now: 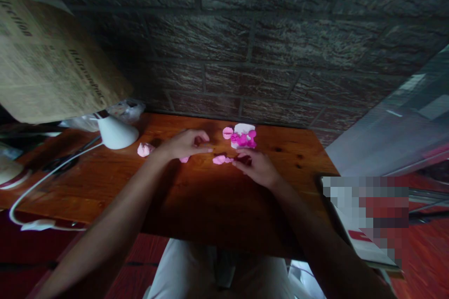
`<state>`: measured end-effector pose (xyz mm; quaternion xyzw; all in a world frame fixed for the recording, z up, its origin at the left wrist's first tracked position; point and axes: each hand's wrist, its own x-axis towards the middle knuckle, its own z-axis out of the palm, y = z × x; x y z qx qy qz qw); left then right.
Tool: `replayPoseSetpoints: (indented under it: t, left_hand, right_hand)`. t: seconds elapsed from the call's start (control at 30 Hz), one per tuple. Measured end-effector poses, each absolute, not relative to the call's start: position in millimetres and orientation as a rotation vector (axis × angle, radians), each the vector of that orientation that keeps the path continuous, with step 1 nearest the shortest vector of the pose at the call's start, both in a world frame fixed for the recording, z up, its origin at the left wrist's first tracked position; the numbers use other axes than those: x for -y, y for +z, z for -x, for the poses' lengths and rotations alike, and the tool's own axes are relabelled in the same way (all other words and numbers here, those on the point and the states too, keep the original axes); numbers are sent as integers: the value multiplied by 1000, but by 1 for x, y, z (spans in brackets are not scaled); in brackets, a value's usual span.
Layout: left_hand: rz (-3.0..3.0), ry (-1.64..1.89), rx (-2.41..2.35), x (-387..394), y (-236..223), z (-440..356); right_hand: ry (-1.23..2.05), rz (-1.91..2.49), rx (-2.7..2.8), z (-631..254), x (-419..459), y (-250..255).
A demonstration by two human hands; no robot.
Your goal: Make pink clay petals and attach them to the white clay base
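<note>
Stretching bare forearms [119, 215] over a glossy wooden bench [196, 201]. Apparently fingering small, matte pink lumps [220, 160] beside the curled right hand [259, 167], impossible to tell if pinched; calling for light fingertip pressure. Holding the left hand [184, 144] released, near a pink clump [184, 160]. Beyond the right hand, knobbly magenta pieces [242, 140]; farther, rough stone-patterned wall [224, 37].

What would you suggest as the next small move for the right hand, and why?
I would probably ease the right hand's fingertips together around the small pink bits: they lie right by those fingertips, at the end of the larger pink lump, while the left hand is farther off.
</note>
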<state>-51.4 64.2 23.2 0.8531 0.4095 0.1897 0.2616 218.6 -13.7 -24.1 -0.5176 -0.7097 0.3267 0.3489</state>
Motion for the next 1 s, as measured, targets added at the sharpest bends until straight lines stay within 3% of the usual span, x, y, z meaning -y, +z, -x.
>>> replayPoseSetpoints:
  t: [0.17,0.3,0.73,1.0]
  left_hand:
    - [-2470,532,-863,-39,12,33]
    - [-2548,470,-783,-31,8,19]
    - [-2241,764,-920,-33,-6,24]
    - [-2535,683,-868,-28,-9,14]
  right_hand:
    - [585,1393,2056,-202,10,-21]
    - [625,1390,2069,-202,11,-18]
    - [841,1318,1905,-212,16,-22]
    - [991,1327,1764,-216,17,-22]
